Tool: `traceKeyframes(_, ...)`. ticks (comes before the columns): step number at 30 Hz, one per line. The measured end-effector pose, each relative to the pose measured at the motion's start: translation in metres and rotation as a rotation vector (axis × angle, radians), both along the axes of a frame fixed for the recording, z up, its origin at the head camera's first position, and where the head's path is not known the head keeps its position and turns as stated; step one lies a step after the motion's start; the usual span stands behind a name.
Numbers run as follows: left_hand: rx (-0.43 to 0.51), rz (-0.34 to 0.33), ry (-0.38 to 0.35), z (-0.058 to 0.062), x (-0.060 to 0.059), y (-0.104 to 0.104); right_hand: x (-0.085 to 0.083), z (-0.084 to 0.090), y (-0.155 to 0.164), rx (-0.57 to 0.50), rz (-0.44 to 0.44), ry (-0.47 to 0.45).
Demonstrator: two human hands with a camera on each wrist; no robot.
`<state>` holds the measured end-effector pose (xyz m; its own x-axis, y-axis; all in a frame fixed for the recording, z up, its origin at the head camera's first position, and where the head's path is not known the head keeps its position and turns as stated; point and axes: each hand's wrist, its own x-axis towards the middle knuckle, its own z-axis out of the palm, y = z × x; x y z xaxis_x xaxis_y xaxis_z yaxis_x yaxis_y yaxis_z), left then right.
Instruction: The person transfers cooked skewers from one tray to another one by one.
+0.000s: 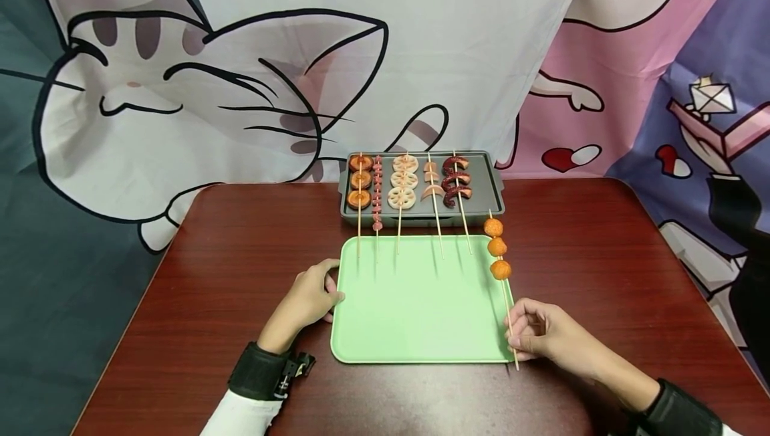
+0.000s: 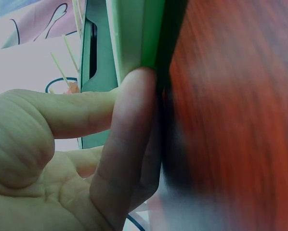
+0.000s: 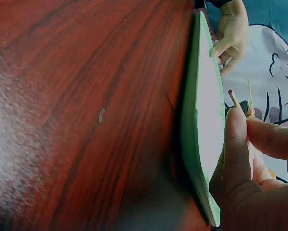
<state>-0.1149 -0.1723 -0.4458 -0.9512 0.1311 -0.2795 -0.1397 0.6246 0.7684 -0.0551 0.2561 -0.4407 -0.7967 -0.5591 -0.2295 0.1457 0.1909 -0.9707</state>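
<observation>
In the head view my left hand (image 1: 309,294) grips the left edge of a light green tray (image 1: 421,315), thumb on the rim. The left wrist view shows fingers tucked against the tray's underside (image 2: 151,38). At the tray's right side, my right hand (image 1: 544,332) pinches the lower stick of a skewer with three orange balls (image 1: 497,247). This skewer slants over the tray's right edge, balls pointing away from me. In the right wrist view the stick's blunt end (image 3: 233,98) pokes out between thumb and finger.
Behind the tray stands a dark grey grill pan (image 1: 484,198). Several skewers lie across it: browned round slices (image 1: 359,180), small pink pieces (image 1: 377,195), lotus root slices (image 1: 402,198), pale pieces (image 1: 431,178) and dark red tentacle pieces (image 1: 457,180). Their sticks overhang the tray. The table (image 1: 240,242) is reddish brown.
</observation>
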Motion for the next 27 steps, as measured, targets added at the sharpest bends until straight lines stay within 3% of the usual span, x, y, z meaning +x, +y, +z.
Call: traceKeyframes(27,0.0,-0.005,-0.008,-0.001,0.0,0.0,0.022,-0.008,0.001,-0.012,0.009,-0.122)
